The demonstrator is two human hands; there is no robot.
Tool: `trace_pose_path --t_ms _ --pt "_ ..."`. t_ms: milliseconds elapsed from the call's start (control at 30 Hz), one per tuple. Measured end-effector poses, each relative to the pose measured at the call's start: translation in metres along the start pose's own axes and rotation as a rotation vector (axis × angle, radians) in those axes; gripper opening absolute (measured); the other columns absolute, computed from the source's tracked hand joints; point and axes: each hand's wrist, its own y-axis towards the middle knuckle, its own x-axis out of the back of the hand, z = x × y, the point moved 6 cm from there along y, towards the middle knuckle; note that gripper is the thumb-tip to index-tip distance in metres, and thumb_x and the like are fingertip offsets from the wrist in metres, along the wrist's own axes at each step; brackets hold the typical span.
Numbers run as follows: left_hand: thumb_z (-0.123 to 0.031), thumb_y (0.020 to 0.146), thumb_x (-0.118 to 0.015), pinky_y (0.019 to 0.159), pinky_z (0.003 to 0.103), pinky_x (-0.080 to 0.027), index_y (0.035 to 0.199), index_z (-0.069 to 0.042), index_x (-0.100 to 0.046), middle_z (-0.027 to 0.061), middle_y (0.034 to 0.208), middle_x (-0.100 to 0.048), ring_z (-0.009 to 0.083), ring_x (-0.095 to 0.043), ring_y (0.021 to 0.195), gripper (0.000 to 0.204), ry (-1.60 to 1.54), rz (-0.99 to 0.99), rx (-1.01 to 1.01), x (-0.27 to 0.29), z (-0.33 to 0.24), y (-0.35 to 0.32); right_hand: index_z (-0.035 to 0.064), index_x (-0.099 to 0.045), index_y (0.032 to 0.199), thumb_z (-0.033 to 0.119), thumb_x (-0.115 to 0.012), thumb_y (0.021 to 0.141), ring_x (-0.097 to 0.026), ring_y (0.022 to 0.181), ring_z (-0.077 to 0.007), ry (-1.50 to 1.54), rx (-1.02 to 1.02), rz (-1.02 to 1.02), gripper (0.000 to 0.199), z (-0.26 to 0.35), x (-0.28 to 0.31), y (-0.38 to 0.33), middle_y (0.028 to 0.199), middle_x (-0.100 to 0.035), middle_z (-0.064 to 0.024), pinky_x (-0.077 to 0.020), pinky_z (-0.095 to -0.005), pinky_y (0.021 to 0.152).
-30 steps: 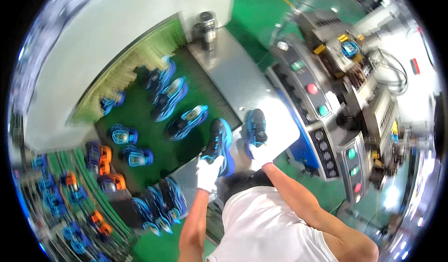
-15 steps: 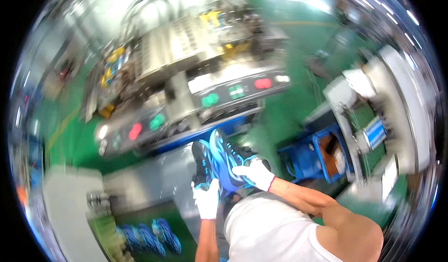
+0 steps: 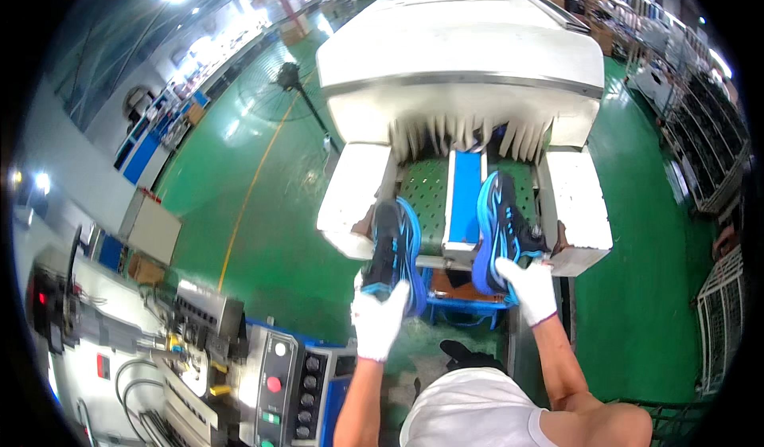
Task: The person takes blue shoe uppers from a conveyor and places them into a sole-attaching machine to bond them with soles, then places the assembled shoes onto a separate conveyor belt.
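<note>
Gripping the heel of a black-and-blue sports shoe [image 3: 391,249], the white-gloved left hand [image 3: 377,320] holds it at the front edge of a white tunnel machine [image 3: 465,65], while beside it the white-gloved right hand [image 3: 528,290] clasps a matching blue shoe [image 3: 497,232] over the green belt [image 3: 426,192], open green floor [image 3: 247,208] lying left.

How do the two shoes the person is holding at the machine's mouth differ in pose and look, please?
The left shoe, in the left hand, sits at the green belt's near edge, its black upper showing; the right shoe, in the right hand, lies farther up the belt, showing more blue sole. Both are blue and black, gripped at the heel by white gloves.
</note>
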Motion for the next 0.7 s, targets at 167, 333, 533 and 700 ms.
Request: trace_pose_path --t_ms 167,333,533,700 --pt "-0.030 0.085 -0.079 0.107 0.043 -0.047 0.154 -0.002 -0.041 0.0220 0.138 -0.063 0.0357 -0.064 0.123 0.084 0.248 0.006 -0.394 -0.151 -0.014 0.153 -0.0012 -0.031 0.156 0.032 -0.080 0.085 -0.061 0.125 -0.0461 -0.419 0.173 -0.220 0.093 0.036 0.001 0.110 0.136 -0.061 -0.0333 -0.0494 -0.0481 0.107" --pt "-0.031 0.088 -0.071 0.108 0.048 -0.047 0.146 -0.003 -0.049 0.0239 0.135 -0.064 0.0430 -0.064 0.122 0.067 0.256 0.041 -0.323 -0.210 -0.025 0.275 -0.0031 -0.044 0.149 0.040 -0.075 0.082 -0.063 0.121 -0.0468 -0.476 0.136 -0.156 0.085 0.062 -0.032 0.228 0.131 -0.063 -0.0340 -0.0518 -0.0490 0.103" --pt "-0.031 0.092 -0.066 0.123 0.047 -0.031 0.148 0.007 -0.042 0.0341 0.152 -0.042 0.0471 -0.041 0.144 0.072 0.300 -0.072 -0.472 -0.131 0.003 0.190 0.0005 -0.067 0.126 0.037 -0.071 0.094 -0.068 0.115 -0.0377 -0.686 0.639 -0.476 0.048 0.103 -0.090 0.244 0.132 -0.067 -0.0256 -0.0529 -0.0481 0.098" --pt "-0.030 0.094 -0.062 0.106 0.046 -0.050 0.147 -0.003 -0.051 0.0254 0.135 -0.065 0.0418 -0.064 0.121 0.060 0.153 0.033 0.223 0.009 0.177 -0.057 -0.0057 -0.046 0.151 0.006 -0.063 0.103 -0.057 0.134 -0.0284 0.005 0.712 0.388 0.052 0.088 -0.193 0.015 0.149 -0.056 -0.0205 -0.0488 -0.0388 0.111"
